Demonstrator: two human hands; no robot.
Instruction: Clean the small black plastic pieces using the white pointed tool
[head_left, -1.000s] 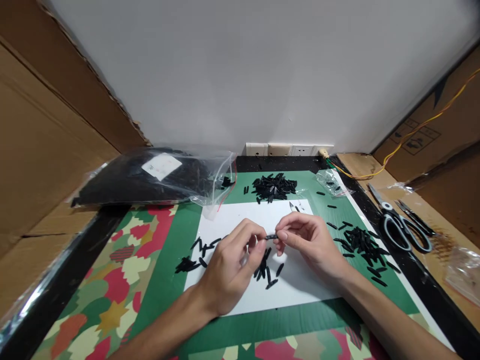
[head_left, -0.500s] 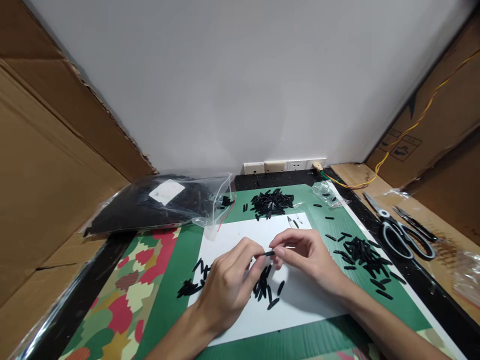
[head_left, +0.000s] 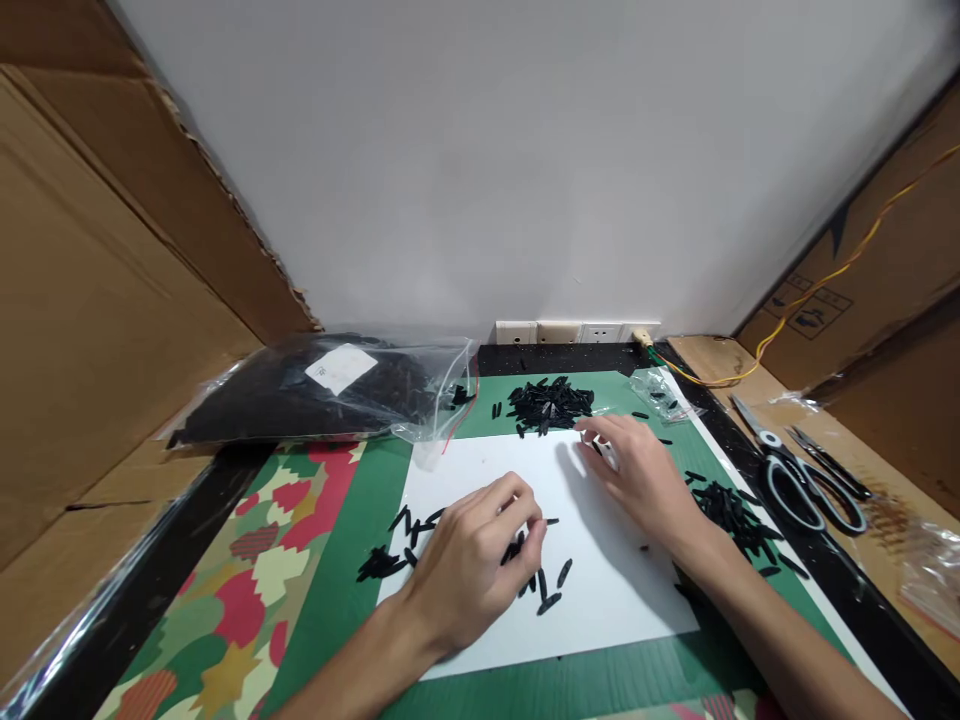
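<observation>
My left hand hovers over the white sheet of paper, thumb and fingers curled together. A small dark slim piece pokes out beside its fingertips and appears pinched there. Loose black elongated pieces lie on the paper under and beside that hand, some hidden by it. My right hand reaches over the paper's far right, thumb and fingers apart, close to the heap of black pieces at the back. I see nothing held between its fingers.
Another black heap lies right on the green mat. A clear bag of black material lies at the left back. Scissors and snips rest at the right. Sockets line the wall; cardboard stands either side.
My right hand has moved away from my left, up and to the right toward the back heap. The left hand has stayed over the paper, slightly lower. The view has shifted a little.
</observation>
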